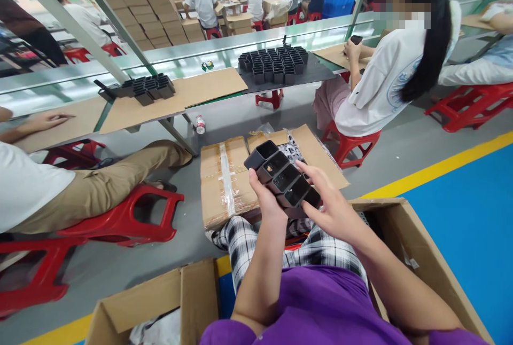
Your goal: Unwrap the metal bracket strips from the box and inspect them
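Observation:
A row of black, open-ended rectangular housings [285,178] sits above my lap, held between both hands. My left hand [269,198] is closed around the near left side of the row, its thumb along the edge. From the right, my right hand [331,203] grips the other end with its fingers and thumb. Some of the housings show dark insides. Below them stands a taped cardboard box [212,190], with grey-and-black patterned pieces [292,148] on its open side, partly hidden by the housings.
Ahead, a bench holds a large group of black housings [274,64] on a dark mat and a smaller group [148,88] on cardboard. Open cartons [425,238] [138,305] flank me. Co-workers sit on red stools [124,217] at left and right. A can [200,125] lies under the bench.

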A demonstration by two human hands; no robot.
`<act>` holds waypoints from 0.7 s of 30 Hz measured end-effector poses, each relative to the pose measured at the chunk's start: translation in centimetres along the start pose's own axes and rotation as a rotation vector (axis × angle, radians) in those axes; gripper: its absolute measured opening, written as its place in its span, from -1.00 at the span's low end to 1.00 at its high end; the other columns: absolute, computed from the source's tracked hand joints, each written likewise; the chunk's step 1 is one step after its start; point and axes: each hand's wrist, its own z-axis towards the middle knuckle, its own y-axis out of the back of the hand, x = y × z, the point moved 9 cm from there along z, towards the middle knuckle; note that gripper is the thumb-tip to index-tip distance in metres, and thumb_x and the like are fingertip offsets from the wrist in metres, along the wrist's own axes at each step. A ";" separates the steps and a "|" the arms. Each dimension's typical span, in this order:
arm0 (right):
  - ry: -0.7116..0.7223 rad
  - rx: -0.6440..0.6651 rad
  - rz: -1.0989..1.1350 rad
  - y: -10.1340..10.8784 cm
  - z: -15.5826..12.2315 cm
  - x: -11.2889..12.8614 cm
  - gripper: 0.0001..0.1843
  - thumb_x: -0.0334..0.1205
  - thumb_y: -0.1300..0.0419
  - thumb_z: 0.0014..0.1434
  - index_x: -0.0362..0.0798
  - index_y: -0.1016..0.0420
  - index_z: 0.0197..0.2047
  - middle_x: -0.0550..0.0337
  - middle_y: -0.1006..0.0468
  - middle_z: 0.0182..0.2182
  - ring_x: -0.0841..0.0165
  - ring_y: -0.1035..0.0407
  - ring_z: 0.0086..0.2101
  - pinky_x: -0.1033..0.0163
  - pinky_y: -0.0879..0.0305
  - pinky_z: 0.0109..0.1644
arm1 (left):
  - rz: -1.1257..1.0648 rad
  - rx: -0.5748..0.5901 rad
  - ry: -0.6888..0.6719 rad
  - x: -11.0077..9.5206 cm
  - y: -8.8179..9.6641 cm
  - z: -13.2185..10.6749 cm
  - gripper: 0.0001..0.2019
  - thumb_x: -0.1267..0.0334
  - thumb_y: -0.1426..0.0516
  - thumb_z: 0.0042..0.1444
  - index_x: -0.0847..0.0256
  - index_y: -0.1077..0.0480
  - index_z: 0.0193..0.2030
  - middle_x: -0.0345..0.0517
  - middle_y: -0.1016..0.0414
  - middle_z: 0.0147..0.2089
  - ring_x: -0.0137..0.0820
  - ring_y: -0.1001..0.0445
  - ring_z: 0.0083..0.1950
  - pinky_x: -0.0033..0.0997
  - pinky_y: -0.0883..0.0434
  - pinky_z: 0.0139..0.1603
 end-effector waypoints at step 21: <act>0.415 0.238 -0.087 0.1 2.3 -3.3 0.43 0.04 -0.45 -0.13 0.04 0.49 0.51 -0.18 -0.03 0.37 -0.09 -0.02 0.34 -0.25 0.02 0.38 | 0.308 0.154 0.405 4.5 0.1 -1.4 -0.40 -0.25 -0.02 0.20 0.20 -0.47 0.10 0.05 -0.62 -0.01 -0.16 -0.56 0.07 -0.21 -0.52 0.04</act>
